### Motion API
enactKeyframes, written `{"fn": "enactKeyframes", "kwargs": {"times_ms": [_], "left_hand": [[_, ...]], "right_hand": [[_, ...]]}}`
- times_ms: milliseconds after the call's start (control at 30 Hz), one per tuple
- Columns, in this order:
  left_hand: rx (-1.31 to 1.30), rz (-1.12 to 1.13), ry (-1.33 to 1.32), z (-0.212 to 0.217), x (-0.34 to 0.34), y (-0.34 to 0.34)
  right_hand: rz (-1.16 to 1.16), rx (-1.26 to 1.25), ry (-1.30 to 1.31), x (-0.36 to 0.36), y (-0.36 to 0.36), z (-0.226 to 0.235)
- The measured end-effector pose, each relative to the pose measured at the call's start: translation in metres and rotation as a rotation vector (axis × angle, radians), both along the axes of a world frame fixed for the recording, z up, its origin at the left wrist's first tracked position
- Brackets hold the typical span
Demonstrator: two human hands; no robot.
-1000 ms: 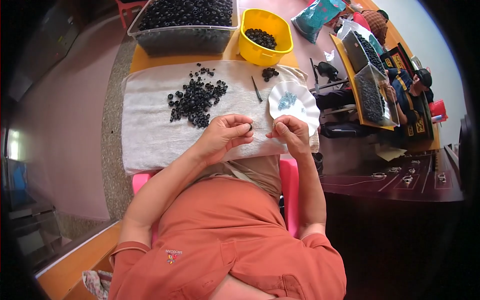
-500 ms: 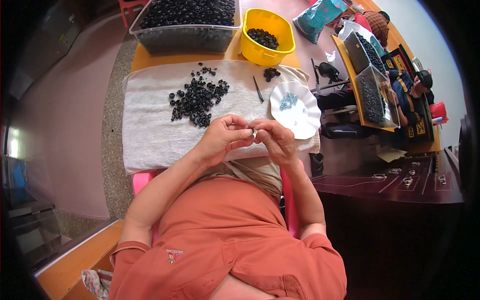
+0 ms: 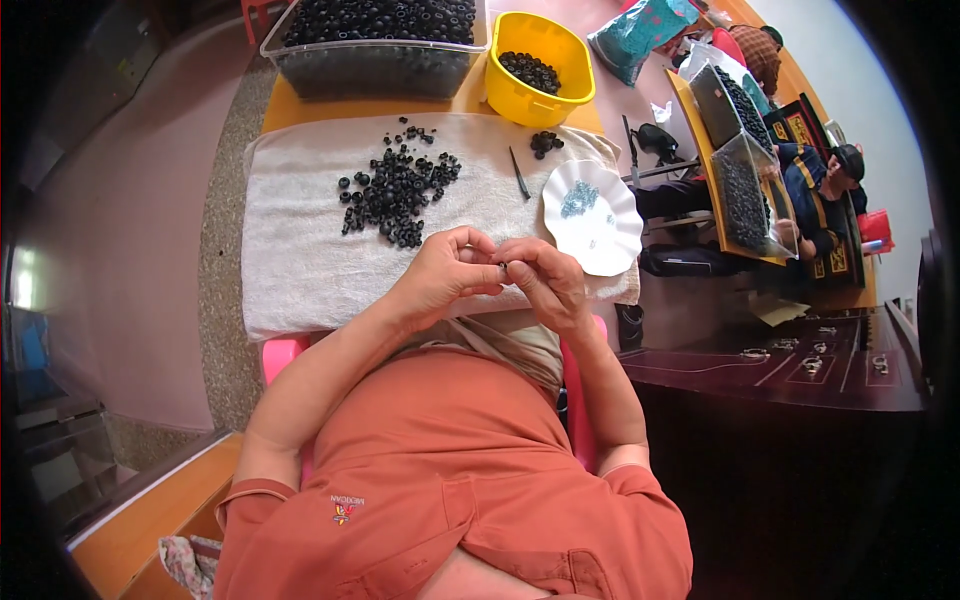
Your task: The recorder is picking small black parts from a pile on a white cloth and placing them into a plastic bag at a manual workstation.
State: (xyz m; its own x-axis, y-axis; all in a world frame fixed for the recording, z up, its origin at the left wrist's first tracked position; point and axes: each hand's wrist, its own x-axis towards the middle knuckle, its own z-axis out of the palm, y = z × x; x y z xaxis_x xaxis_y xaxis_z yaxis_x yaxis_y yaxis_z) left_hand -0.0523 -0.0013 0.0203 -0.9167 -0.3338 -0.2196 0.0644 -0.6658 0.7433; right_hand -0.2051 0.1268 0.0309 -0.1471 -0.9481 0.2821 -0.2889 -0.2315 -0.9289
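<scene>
My left hand (image 3: 450,268) and my right hand (image 3: 545,278) meet over the near edge of a white towel (image 3: 290,250). Between their fingertips is a small black bead (image 3: 503,265), partly covered by the fingers. Left of the hands and farther off lies a loose pile of black beads (image 3: 395,195). A white fluted dish (image 3: 612,250), close to my right hand, holds a patch of tiny pale-blue pieces (image 3: 579,198). Between pile and dish rests a thin dark pointed tool, perhaps tweezers (image 3: 520,174), and past it a small cluster of black beads (image 3: 546,144).
At the table's far side stand a clear bin (image 3: 375,72) full of black beads and a yellow basin (image 3: 543,60) with some more. To the right, a person (image 3: 815,185) sits by another board with clear bins (image 3: 745,190). A dark purple cabinet (image 3: 760,375) stands at lower right.
A light, shiny spot between my fingertips has given way to a dark ring-like bead as the fingers turned it slightly. Both hands stay in nearly the same place.
</scene>
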Motion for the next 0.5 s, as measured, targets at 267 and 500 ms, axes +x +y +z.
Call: {"fn": "enactKeyframes", "kwargs": {"times_ms": [267, 500], "left_hand": [[0.035, -0.014, 0.002, -0.001, 0.002, 0.0], [0.091, 0.082, -0.014, -0.002, 0.003, -0.002]], "right_hand": [[-0.002, -0.016, -0.043, 0.002, 0.001, -0.001], [-0.114, -0.06, -0.128, 0.013, 0.003, -0.007]]}}
